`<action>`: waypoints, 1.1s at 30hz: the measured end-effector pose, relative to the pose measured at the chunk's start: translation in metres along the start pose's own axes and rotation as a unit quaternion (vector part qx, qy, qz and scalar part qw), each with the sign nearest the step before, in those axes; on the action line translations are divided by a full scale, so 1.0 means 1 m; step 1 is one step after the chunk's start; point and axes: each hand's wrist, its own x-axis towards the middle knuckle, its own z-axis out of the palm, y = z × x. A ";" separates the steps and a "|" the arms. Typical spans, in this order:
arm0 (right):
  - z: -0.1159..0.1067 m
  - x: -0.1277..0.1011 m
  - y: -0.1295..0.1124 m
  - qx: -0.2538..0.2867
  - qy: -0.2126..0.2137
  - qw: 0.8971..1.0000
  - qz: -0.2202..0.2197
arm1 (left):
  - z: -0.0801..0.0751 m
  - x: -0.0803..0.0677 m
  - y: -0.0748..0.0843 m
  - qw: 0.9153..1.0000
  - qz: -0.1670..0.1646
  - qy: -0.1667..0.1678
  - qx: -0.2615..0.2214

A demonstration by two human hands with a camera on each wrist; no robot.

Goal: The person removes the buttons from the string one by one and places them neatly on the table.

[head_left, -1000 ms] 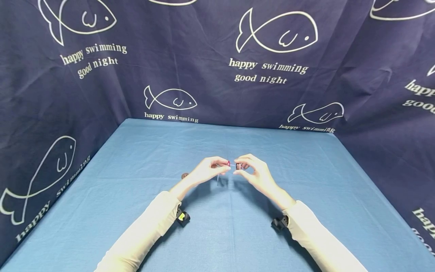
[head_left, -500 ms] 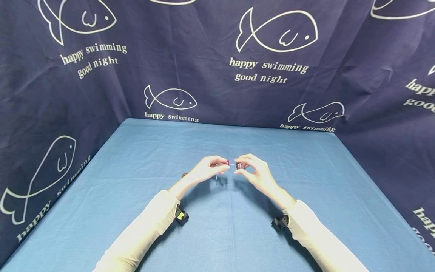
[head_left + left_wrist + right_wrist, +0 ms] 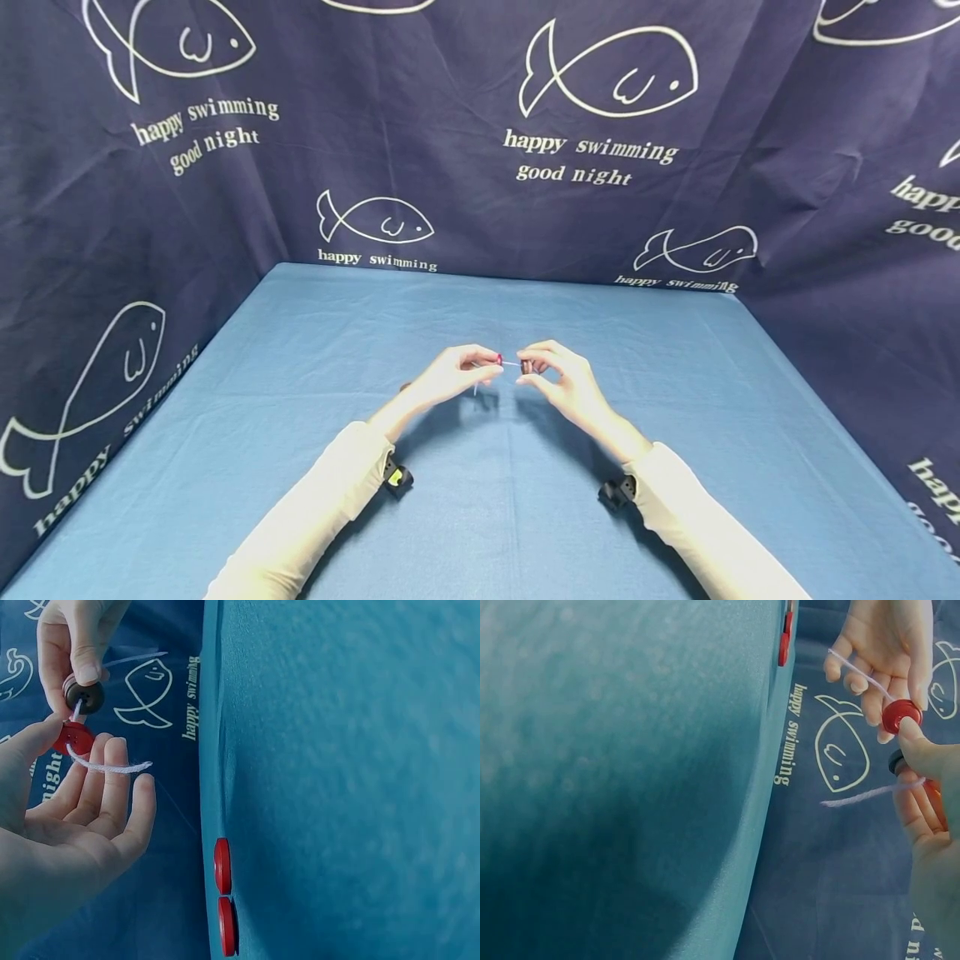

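Observation:
My left hand (image 3: 452, 377) pinches a red button (image 3: 81, 735) between thumb and finger, the other fingers loosely bent. A pale lilac string (image 3: 112, 768) passes through this button, and its end hangs free on the palm side. Facing it, my right hand (image 3: 566, 379) grips a small stack of buttons, with a dark button (image 3: 91, 696) at the front. The string spans the short gap between the red and dark buttons. Its other end (image 3: 855, 798) sticks out behind the right fingers. How many buttons are in the stack is partly hidden.
Two red buttons (image 3: 223, 866) lie on the blue tablecloth (image 3: 480, 517) in the left wrist view. A brown button (image 3: 405, 386) shows partly behind the left wrist in the head view. Dark fish-print curtains (image 3: 465, 167) enclose the table's back and sides.
My left hand has drifted slightly left with the red button, so the string gap to the stack is a little wider. It now covers more of the brown button. The right hand has hardly moved.

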 end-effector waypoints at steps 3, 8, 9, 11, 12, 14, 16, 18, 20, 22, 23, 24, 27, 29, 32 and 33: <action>0.000 0.000 -0.001 0.002 0.000 1.000 0.001 | -0.002 -0.001 0.000 1.000 -0.001 0.002 0.003; 0.000 0.000 -0.001 0.002 -0.001 1.000 0.000 | -0.003 -0.001 -0.001 1.000 -0.004 0.004 0.003; 0.000 0.000 -0.001 0.003 -0.001 1.000 -0.001 | -0.003 -0.001 -0.002 1.000 -0.003 0.005 0.003; 0.000 0.000 -0.001 0.002 -0.001 1.000 -0.002 | -0.003 -0.002 -0.001 1.000 -0.003 0.005 0.005; 0.000 0.000 -0.001 0.002 -0.001 1.000 -0.002 | -0.003 -0.003 0.000 1.000 -0.003 0.005 0.005; 0.000 0.000 -0.001 0.002 -0.001 1.000 -0.002 | -0.003 -0.006 0.006 1.000 -0.003 0.005 0.007; 0.000 0.001 -0.001 0.001 -0.001 1.000 -0.001 | -0.003 -0.010 0.015 1.000 -0.004 0.005 0.010; 0.000 0.001 -0.002 0.001 0.000 1.000 -0.001 | -0.003 -0.014 0.024 1.000 -0.004 0.005 0.013; 0.000 0.001 -0.002 0.002 0.002 1.000 -0.003 | -0.004 -0.018 0.031 1.000 -0.002 0.007 0.014; 0.001 0.002 -0.002 0.005 0.005 1.000 -0.006 | -0.004 -0.020 0.034 1.000 -0.002 0.008 0.013; 0.001 0.002 -0.002 0.006 0.006 1.000 -0.007 | -0.005 -0.021 0.035 1.000 -0.001 0.008 0.013; 0.001 0.002 -0.002 0.007 0.006 1.000 -0.008 | -0.005 -0.021 0.034 1.000 -0.001 0.009 0.012; 0.001 0.002 -0.003 0.005 0.003 1.000 -0.003 | -0.006 -0.021 0.032 1.000 -0.008 0.011 0.009; 0.000 0.001 -0.002 0.003 -0.003 1.000 0.004 | -0.006 -0.021 0.031 1.000 -0.011 0.013 0.009; -0.001 0.001 -0.001 0.003 -0.013 1.000 0.018 | -0.008 -0.020 0.029 1.000 -0.015 0.011 0.003; -0.002 0.000 -0.001 0.003 -0.016 1.000 0.022 | -0.008 -0.018 0.024 1.000 -0.016 0.011 0.001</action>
